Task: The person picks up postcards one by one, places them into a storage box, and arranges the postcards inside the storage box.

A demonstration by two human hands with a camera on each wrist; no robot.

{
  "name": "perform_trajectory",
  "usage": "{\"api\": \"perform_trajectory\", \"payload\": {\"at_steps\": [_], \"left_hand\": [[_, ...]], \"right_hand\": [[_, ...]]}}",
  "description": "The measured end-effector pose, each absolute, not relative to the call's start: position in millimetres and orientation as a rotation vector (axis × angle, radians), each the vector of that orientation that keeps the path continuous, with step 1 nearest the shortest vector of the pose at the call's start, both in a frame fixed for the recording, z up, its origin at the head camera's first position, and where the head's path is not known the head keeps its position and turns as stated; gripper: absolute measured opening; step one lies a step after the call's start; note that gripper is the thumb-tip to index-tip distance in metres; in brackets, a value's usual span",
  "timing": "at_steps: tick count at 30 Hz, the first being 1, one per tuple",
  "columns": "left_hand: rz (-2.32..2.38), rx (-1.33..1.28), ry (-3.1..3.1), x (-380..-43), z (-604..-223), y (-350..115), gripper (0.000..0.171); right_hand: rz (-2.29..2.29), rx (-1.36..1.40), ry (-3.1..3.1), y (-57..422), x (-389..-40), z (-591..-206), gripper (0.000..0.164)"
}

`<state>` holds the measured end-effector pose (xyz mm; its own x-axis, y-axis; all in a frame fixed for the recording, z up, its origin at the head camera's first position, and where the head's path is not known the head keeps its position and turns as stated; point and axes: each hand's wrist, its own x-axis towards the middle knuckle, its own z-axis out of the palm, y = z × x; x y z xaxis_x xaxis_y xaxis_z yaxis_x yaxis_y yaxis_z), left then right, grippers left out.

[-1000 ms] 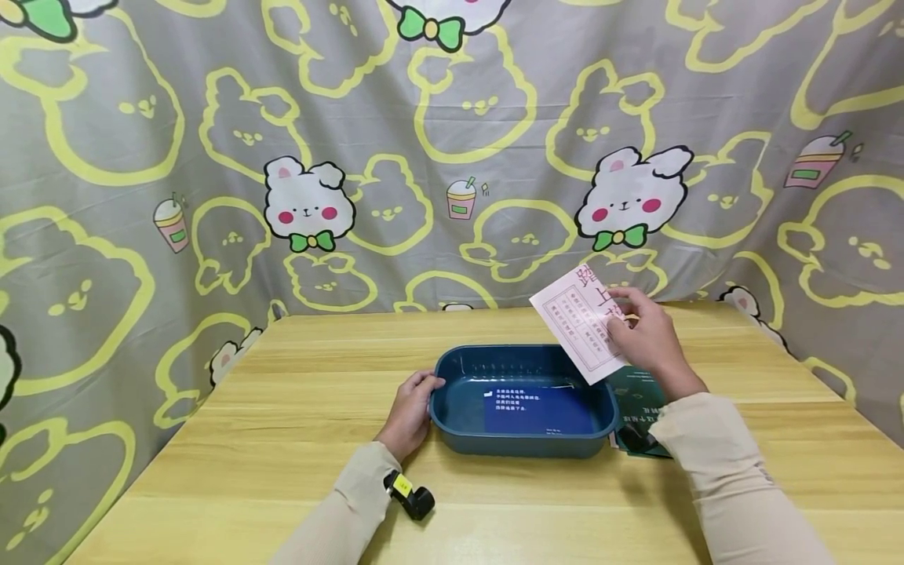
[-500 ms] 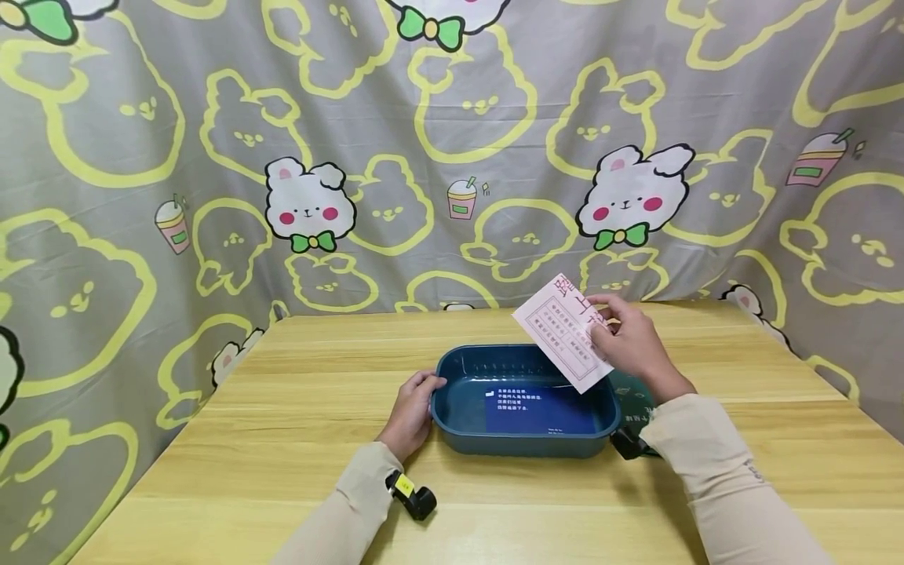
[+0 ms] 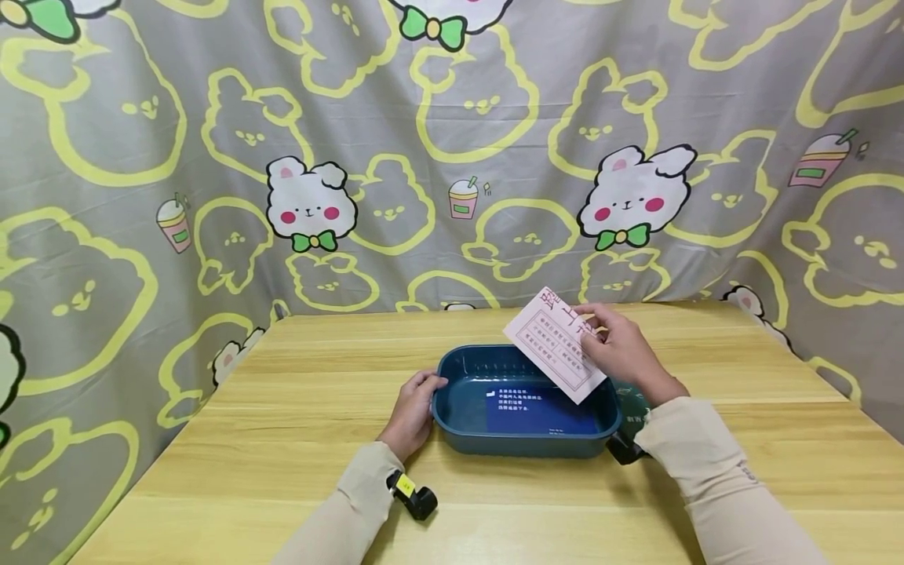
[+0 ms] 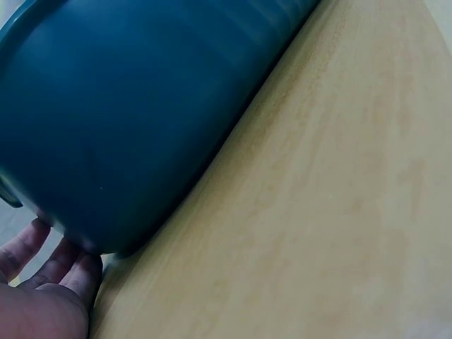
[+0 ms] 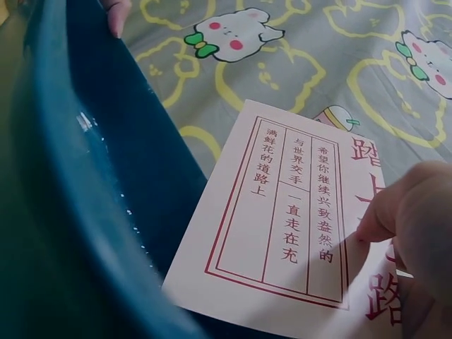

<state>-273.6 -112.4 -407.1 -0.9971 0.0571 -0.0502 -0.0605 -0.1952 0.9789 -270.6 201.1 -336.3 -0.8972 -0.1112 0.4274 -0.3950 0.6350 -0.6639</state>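
My right hand [image 3: 625,353] pinches a pale pink card [image 3: 554,345] printed with red Chinese characters, thumb on its face. The card slants over the right back part of a dark teal plastic basin [image 3: 526,446], its lower corner below the rim in the head view. My left hand [image 3: 412,413] grips the basin's left end, thumb over the rim. The left wrist view shows its fingers [image 4: 83,279] against the outer wall. A blue card [image 3: 537,420] with white text lies on the basin floor.
Green cards [image 3: 631,402] lie on the table just right of the basin, partly hidden by my right hand and sleeve. A wooden table [image 3: 282,408] bears everything. A patterned grey curtain [image 3: 395,118] hangs behind it.
My right hand has moved left and slightly down with the pink card, bringing it further over the basin. The left hand keeps its grip in place.
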Motion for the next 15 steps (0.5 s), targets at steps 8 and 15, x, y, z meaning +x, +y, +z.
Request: {"api": "perform_trajectory", "payload": {"at_steps": [8, 15], "left_hand": [[2.376, -0.008, 1.943, -274.1, -408.5, -113.1, 0.034], [2.368, -0.006, 1.951, -275.1, -407.4, -113.7, 0.034]], "right_hand": [[1.155, 0.440, -2.582, 196.8, -269.9, -337.9, 0.040], [1.192, 0.469, -2.632, 194.2, -268.2, -336.2, 0.041]]}}
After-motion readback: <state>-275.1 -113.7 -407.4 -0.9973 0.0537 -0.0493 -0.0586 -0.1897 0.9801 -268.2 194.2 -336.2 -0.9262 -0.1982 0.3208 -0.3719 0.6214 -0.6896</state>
